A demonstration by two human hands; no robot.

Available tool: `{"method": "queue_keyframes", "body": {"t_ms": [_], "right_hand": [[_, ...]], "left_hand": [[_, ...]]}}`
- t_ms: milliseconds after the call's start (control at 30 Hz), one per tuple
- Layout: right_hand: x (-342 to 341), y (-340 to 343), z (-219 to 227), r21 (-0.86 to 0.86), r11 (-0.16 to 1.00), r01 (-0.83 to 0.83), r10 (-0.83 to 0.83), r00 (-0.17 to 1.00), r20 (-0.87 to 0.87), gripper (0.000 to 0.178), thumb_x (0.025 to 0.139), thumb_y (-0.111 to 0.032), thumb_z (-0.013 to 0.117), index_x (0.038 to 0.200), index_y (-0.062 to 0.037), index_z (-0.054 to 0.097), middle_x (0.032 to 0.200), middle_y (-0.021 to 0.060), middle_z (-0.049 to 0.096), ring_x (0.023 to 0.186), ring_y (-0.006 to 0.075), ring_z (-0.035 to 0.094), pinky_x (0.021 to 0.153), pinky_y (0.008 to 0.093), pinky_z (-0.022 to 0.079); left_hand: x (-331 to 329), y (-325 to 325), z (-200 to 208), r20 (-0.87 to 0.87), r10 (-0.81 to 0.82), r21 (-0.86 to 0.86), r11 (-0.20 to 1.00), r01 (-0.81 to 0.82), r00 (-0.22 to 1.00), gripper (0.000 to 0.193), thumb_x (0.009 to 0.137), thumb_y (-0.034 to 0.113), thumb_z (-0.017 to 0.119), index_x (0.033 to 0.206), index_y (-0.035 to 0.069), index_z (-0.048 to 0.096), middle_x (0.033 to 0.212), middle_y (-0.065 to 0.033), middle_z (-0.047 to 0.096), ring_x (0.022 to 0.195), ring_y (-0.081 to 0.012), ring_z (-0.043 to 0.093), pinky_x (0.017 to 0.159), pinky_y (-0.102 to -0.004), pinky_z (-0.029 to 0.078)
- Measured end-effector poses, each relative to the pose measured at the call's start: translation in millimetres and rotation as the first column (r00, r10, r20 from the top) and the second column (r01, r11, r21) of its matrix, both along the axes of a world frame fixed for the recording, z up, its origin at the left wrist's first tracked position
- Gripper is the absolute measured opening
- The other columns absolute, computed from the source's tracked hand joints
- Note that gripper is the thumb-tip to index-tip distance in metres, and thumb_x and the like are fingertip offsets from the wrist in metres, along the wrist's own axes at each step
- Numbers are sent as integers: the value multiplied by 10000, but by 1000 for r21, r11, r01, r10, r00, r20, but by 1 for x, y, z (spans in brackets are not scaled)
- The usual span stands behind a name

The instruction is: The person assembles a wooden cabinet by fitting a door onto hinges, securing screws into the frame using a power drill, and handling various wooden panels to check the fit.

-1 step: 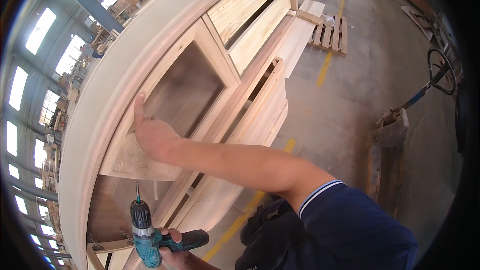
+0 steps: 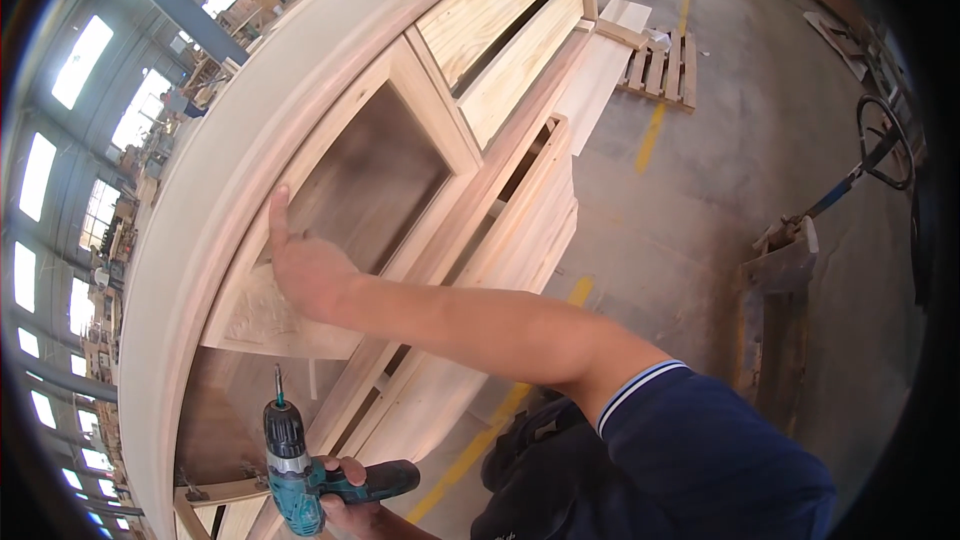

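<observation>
My left hand (image 2: pixel 345 500) is wrapped round a teal and black cordless drill (image 2: pixel 290 475) at the lower left. The drill's bit points upward, apart from the wood. My right arm reaches across to a pale wooden door frame (image 2: pixel 437 105) set in a large cabinet (image 2: pixel 160 270) with a curved edge. There my right hand (image 2: pixel 310 275) is closed on the frame's left side, one finger stretched along its outer edge. Its other fingers are partly hidden. Below this hand lies a pale panel with carved relief (image 2: pixel 260 320); beneath it is a brown recess.
Slatted wooden panels (image 2: pixel 520 30) fill the cabinet's far section. A wooden pallet (image 2: pixel 665 70) lies on the concrete floor with boards beside it. At the right stands a jack with a looped handle (image 2: pixel 885 145). Yellow lines mark the floor (image 2: pixel 650 140).
The drill in my left hand has shifted very slightly to the right. My right hand stays at the same spot on the frame.
</observation>
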State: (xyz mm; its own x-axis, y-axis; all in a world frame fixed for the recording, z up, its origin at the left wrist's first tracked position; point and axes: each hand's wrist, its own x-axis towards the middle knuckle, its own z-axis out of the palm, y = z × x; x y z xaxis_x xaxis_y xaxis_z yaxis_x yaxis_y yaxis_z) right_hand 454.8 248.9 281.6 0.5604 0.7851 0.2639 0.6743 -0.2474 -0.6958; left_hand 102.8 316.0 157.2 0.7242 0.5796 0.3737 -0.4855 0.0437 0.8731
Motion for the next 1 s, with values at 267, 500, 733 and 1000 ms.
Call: {"method": "queue_keyframes", "body": {"t_ms": [267, 500, 733, 1000], "right_hand": [[41, -42, -40, 339, 939, 59, -74, 997, 33, 888, 878, -88, 626, 1553, 114, 86, 985, 255, 678, 929, 442, 643, 808, 511, 547], [144, -78, -67, 393, 758, 521, -624, 753, 206, 833, 912, -176, 655, 1520, 139, 181, 1516, 364, 317, 1392, 498, 350, 1155, 500, 355], [188, -78, -84, 405, 707, 580, -701, 651, 291, 793, 923, -128, 637, 1516, 132, 180, 1574, 374, 230, 1461, 502, 273, 1185, 462, 339], [110, -117, -122, 257, 811, 526, -548, 836, 18, 514, 933, -166, 635, 1366, 54, 467, 1084, 299, 638, 1033, 501, 585, 886, 543, 487]], "left_hand": [[-27, 39, -35, 416, -274, -600, 634, 488, 867, 478, 879, 419, 771, 1092, 32, 588, 982, -34, 596, 827, -148, 570, 731, -275, 462], [73, -45, 36, -166, 251, 43, 968, -247, 954, 608, 758, 435, 860, 1024, -73, 657, 810, -114, 682, 574, -206, 645, 503, -264, 501], [88, -34, 19, -246, 118, -29, 991, -129, 962, 664, 756, 428, 879, 1112, -61, 605, 973, -136, 666, 626, -220, 631, 536, -293, 519], [115, -36, -17, -479, 50, -18, 998, -68, 876, 450, 806, 242, 740, 1144, -38, 644, 864, -96, 665, 732, -196, 651, 703, -304, 531]]}}
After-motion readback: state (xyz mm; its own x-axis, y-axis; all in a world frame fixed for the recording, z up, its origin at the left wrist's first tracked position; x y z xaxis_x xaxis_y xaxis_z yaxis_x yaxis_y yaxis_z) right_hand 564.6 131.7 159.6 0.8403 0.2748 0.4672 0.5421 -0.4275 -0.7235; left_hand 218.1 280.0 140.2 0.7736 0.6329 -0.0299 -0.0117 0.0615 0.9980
